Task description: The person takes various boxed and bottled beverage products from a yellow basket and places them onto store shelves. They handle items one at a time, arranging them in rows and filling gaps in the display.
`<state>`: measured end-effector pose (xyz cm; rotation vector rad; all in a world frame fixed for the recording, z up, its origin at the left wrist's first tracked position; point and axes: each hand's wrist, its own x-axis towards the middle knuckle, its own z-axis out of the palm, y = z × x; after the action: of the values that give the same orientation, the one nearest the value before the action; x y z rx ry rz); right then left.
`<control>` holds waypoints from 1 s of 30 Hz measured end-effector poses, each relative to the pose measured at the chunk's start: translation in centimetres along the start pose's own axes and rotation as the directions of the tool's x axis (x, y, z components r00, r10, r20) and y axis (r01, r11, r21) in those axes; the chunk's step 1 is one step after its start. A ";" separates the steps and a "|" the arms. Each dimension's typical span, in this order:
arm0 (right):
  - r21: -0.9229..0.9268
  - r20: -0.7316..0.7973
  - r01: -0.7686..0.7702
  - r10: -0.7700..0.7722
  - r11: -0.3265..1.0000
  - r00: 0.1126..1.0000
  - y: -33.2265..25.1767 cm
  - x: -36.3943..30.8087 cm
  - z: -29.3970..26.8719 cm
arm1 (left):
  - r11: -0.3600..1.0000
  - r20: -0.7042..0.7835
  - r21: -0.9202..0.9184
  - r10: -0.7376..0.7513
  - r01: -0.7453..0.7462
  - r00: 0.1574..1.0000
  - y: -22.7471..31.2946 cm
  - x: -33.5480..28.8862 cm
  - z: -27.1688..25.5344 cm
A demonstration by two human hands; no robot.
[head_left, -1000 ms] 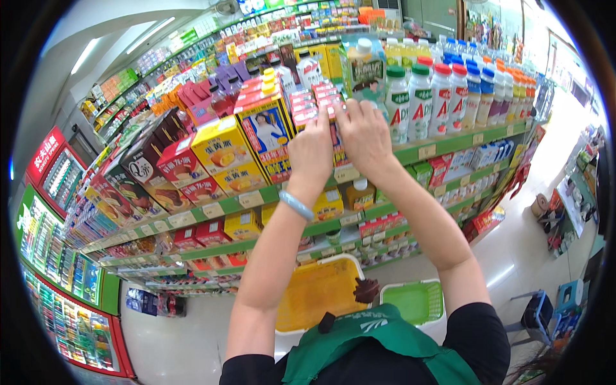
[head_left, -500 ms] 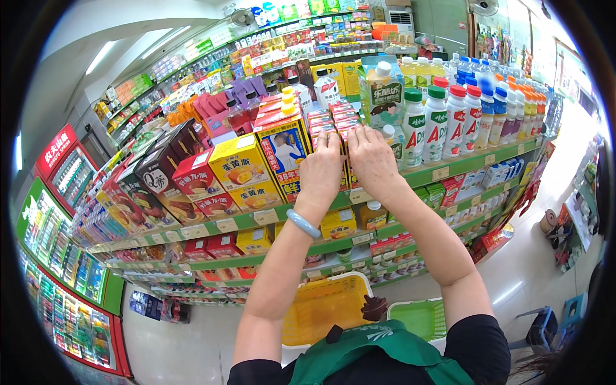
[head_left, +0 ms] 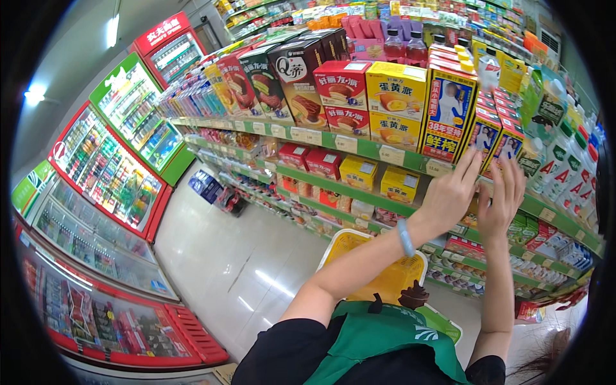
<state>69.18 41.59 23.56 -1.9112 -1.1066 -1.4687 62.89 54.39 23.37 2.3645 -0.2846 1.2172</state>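
My left hand (head_left: 454, 191), with a pale blue bangle (head_left: 405, 238) at its wrist, has its fingers stretched up at the front of a small drink carton (head_left: 482, 135). Beside it, my right hand (head_left: 502, 200) is also open, fingers extended at the lower front of the neighbouring small carton (head_left: 507, 145). Whether the fingertips touch the cartons I cannot tell. These narrow cartons stand upright in rows on the top shelf. Just left of them is a larger yellow, black and blue drink carton (head_left: 448, 114). White bottles (head_left: 556, 155) with green and red caps stand to the right.
Yellow snack boxes (head_left: 396, 90) and red snack boxes (head_left: 340, 91) are stacked farther left along the green shelf edge (head_left: 359, 145). A yellow basket (head_left: 372, 269) and a green basket (head_left: 449, 326) sit below. Drink fridges (head_left: 106, 163) line the left side.
My view has swung left, so shelf and hands appear farther right. Both hands have come down from the tops of the small cartons to their fronts, fingers more spread.
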 end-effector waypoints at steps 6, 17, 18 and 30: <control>0.371 0.349 -0.282 0.149 0.885 0.925 -4.0 -12.7 2.2 | 0.942 0.177 -0.051 -0.319 0.332 0.931 -2.3 -11.9 -1.2; -0.131 0.918 -0.789 0.373 0.601 0.132 -3.5 -38.7 6.3 | 0.628 0.154 0.354 -0.770 0.693 0.619 -7.9 -37.5 3.0; -0.112 0.922 -0.763 0.353 0.637 0.159 -3.1 -40.3 6.5 | 0.579 0.160 0.394 -0.808 0.714 0.567 -7.0 -38.8 3.5; -0.539 0.626 -0.675 0.297 -0.503 -0.721 -2.6 -49.5 6.6 | 0.603 0.356 0.509 -0.797 0.614 0.488 -7.0 -44.8 3.9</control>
<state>65.95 33.01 -25.61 -1.6844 0.5816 1.0155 42.07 57.43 -17.00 2.5978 0.7601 0.1332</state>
